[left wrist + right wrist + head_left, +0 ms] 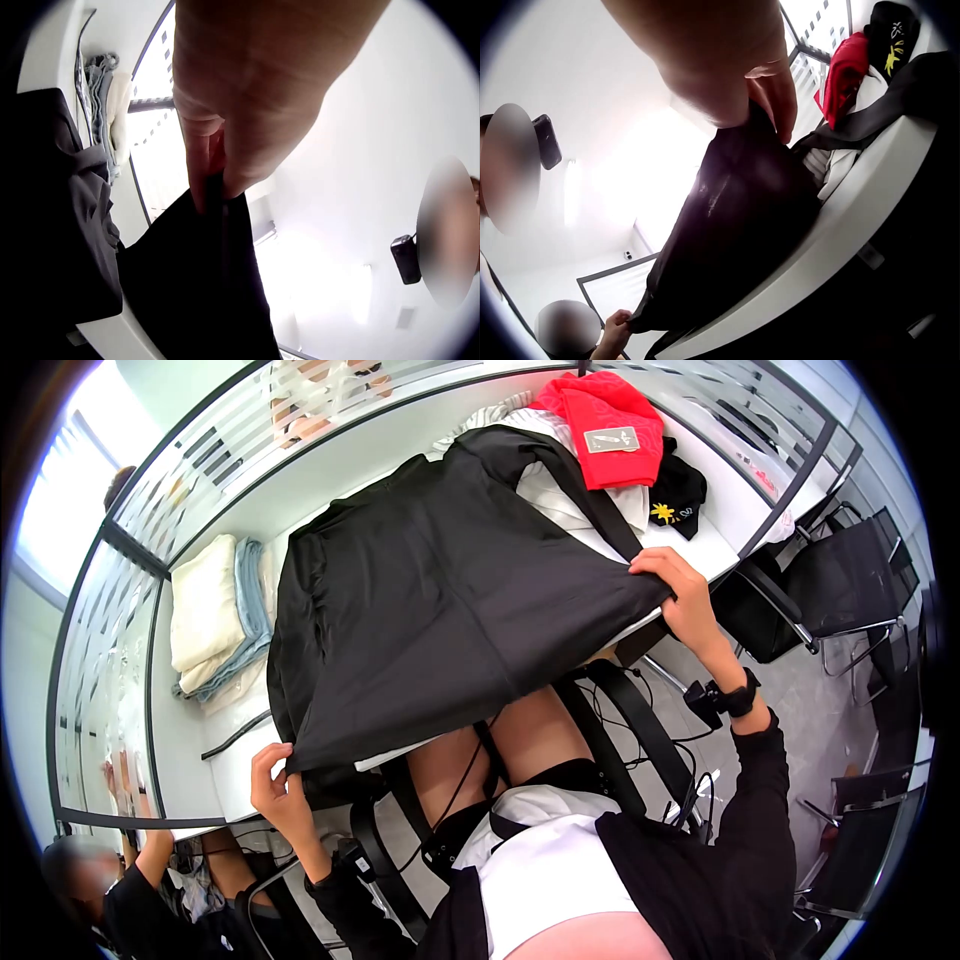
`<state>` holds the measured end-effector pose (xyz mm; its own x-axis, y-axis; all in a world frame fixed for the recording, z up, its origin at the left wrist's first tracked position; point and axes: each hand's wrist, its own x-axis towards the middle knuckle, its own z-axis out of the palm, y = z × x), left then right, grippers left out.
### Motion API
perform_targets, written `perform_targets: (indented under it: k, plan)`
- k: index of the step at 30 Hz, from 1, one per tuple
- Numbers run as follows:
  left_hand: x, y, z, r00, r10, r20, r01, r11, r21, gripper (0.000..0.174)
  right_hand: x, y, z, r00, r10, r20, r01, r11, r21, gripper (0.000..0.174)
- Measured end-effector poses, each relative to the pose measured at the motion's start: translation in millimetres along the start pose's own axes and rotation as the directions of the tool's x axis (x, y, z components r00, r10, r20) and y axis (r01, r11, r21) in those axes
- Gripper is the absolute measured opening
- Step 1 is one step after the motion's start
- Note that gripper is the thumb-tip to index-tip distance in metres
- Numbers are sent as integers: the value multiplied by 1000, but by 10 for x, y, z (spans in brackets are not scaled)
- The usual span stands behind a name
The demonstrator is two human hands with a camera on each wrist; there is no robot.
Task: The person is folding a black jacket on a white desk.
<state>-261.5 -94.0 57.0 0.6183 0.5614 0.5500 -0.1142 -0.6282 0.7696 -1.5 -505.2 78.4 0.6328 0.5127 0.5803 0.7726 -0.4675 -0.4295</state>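
A black long-sleeved top (430, 590) lies spread over the white table, its lower edge stretched toward the person and hanging past the table's front. My left hand (280, 795) pinches the near left corner of that edge between thumb and fingers; the left wrist view shows the dark cloth (202, 262) dropping from the fingertips. At the opposite corner, my right hand (682, 600) pinches the edge, and the cloth (727, 210) hangs taut from it in the right wrist view. One sleeve (585, 500) reaches along the right side; the other side lies in folds at the left.
Folded cream cloth (205, 605) and blue cloth (252, 600) lie at the table's left. At the back right sit a red garment (605, 425) with a tag and a black item (680, 490) with a yellow flower. Partitions surround the table; a chair (845, 580) stands right. Another person sits at lower left.
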Motion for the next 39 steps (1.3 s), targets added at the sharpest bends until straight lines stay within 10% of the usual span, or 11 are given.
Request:
perform_targets:
  k: [4,10,15,19,26,29,31,34,37,38,39]
  plan:
    - [-120,-124,-74,982,40,185,-71,985,159,29,-115,-68,-7,954,28,297,-21,999,-29,41]
    - [-211,-97,-52,952,65,298,-157,942,297,26,-164,-70,102,917,-181,355,249,956,-156,40]
    - [-217,-164,-51,970,-107,217,64,979,194,26,-130,-132,121,987,46,155,-47,999,4,36]
    - [-254,-100,64,921,8,389,-133,945,297,29,-225,61,302,969,245,15,-244,955,165,35]
    - [-187,32,224,844,139,518,-344,882,324,26,-239,47,491,806,500,317,-586,602,542,28]
    - [-83,84,283,810,176,559,-389,875,289,17,-205,55,523,852,418,315,-518,762,390,34]
    - [5,54,274,886,85,457,-240,925,294,11,-160,219,563,936,231,264,-305,908,288,28]
    - [452,104,186,939,-165,301,74,953,292,1,316,441,375,732,410,544,-608,752,252,18]
    - [1461,-30,40,956,-6,292,-70,966,248,6,1250,711,160,864,240,444,-347,920,179,24]
    - [1850,48,-22,950,-128,284,69,975,211,11,1666,636,-3,778,453,435,-477,877,-60,32]
    - [2257,13,-87,958,-149,244,136,988,70,17,2112,1056,-115,931,-152,333,184,981,-65,18]
